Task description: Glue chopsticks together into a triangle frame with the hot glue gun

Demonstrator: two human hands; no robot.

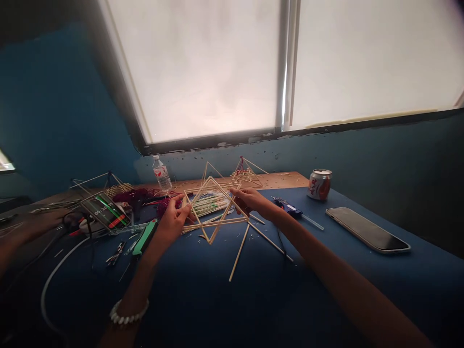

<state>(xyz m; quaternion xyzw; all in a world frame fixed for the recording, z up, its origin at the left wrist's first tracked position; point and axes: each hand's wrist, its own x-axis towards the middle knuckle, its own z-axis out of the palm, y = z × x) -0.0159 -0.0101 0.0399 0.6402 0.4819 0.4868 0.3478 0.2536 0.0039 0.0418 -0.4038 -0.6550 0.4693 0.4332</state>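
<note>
A stick frame (217, 223) was pinched by the left hand (172, 218) and right hand (253, 200); a glue gun (289, 208) was seen near the latter.

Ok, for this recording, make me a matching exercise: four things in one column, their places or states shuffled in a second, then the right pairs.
Things:
1. stick frame
2. drinks can
3. plastic bottle
4. bead bracelet

Places or states:
A. worn on the left arm
B. farther back than the dark-screened phone
C. held in the left hand and right hand
D. beyond the left hand, nearer the wall

Pairs: 1-C, 2-B, 3-D, 4-A
</note>
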